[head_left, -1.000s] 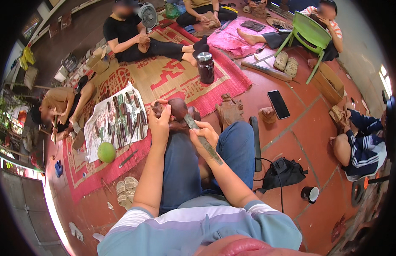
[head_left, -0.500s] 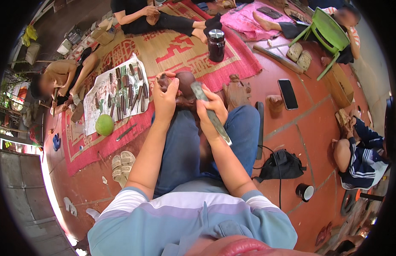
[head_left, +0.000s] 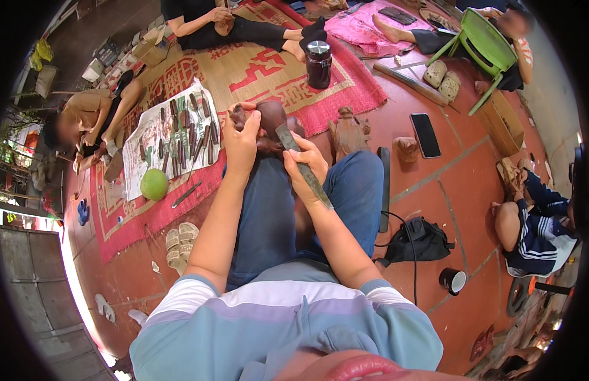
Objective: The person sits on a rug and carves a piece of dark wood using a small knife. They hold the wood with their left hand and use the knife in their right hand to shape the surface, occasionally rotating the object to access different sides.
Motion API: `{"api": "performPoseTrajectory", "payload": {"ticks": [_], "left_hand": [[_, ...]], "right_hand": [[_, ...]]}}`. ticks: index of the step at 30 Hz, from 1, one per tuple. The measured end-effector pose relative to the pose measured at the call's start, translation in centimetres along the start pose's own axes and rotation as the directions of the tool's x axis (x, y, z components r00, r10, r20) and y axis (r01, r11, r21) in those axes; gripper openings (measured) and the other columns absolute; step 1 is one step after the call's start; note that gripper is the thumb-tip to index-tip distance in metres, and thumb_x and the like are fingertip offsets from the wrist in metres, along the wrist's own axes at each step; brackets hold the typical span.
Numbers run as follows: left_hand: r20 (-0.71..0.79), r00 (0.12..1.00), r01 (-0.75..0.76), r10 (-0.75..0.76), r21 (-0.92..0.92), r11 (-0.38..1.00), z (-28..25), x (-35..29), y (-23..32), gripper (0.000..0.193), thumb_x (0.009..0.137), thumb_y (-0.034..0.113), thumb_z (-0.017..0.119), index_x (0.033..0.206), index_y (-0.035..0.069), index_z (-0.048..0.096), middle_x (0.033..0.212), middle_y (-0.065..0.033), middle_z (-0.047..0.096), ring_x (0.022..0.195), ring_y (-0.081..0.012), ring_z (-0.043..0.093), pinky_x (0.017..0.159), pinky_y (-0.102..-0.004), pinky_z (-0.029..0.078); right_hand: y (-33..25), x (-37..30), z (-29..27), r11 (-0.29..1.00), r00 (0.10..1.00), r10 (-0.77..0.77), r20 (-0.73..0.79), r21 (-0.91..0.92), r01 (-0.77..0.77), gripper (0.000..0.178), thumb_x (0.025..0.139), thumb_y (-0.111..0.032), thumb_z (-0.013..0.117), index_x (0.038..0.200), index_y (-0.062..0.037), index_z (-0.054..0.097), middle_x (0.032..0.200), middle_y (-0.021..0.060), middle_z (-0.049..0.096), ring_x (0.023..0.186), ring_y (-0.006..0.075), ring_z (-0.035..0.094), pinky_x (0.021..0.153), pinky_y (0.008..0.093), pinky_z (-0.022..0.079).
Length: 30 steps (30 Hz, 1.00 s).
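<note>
My left hand (head_left: 241,145) is closed round the left side of a dark brown wooden carving (head_left: 270,117) with rounded lumps, resting at my raised knees. A long, flat, grey metal file (head_left: 316,183) is gripped in my right hand (head_left: 309,164), its fingers wrapped round the middle. The file slants, its far end touching or just above the carving's near right side; which of the two I cannot tell. Its near end lies over my right wrist. Beyond my right knee stands another brown wooden carving (head_left: 349,132).
Dark-handled tools (head_left: 191,138) lie on a paper sheet to the left, near a green round fruit (head_left: 154,184). A lidded dark jar (head_left: 318,65) stands ahead. At right are a phone (head_left: 425,135), black bag (head_left: 421,240) and mug (head_left: 452,280). Several people sit around.
My right hand and the file have moved a little left and toward me over the carving. My left hand keeps its hold, and more of the carving's right side shows.
</note>
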<state>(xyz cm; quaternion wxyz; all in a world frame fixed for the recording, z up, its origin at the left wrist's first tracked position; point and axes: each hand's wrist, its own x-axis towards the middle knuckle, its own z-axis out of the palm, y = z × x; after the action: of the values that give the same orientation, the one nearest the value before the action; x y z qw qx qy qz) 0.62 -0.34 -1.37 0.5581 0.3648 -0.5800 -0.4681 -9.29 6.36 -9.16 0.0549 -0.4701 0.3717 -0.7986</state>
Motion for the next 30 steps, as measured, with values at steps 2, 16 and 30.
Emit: {"api": "performPoseTrajectory", "payload": {"ticks": [2,16,30], "left_hand": [[-0.010,1.000,0.003,-0.003,0.005,1.000,-0.2,-0.1,0.2,0.013,0.088,0.011,0.059,0.098,0.005,0.053,0.075,-0.0003,0.054,0.058,-0.0068,0.053,0.056,-0.0214,0.046],[0.116,0.993,0.059,-0.037,-0.195,0.979,-1.4,-2.2,1.0,0.051,0.089,0.021,0.060,0.131,0.001,0.037,0.113,-0.0097,0.050,0.102,-0.0148,0.051,0.086,-0.0280,0.043],[0.568,0.811,0.159,-0.142,0.019,0.987,-3.3,1.8,2.4,0.072,0.076,-0.002,0.053,0.142,0.011,0.025,0.131,-0.0198,0.046,0.117,-0.0266,0.051,0.096,-0.0355,0.043]], "right_hand": [[0.7,-0.9,-0.3,0.999,0.999,0.045,0.003,-0.024,-0.045,0.016,0.073,0.003,0.072,0.077,-0.0033,0.058,0.102,0.0189,0.066,0.095,0.0273,0.066,0.080,0.0325,0.052],[-1.5,0.7,-10.0,0.615,0.705,0.709,0.001,0.489,-0.619,0.033,0.088,-0.001,0.059,0.120,0.0023,0.050,0.104,0.0130,0.061,0.097,0.0219,0.064,0.087,0.0327,0.053],[-4.1,1.9,-10.1,0.636,0.713,0.691,0.116,0.372,-0.676,0.041,0.100,-0.036,0.038,0.107,0.0022,0.049,0.104,0.0146,0.057,0.086,0.0260,0.066,0.078,0.0355,0.057]]}}
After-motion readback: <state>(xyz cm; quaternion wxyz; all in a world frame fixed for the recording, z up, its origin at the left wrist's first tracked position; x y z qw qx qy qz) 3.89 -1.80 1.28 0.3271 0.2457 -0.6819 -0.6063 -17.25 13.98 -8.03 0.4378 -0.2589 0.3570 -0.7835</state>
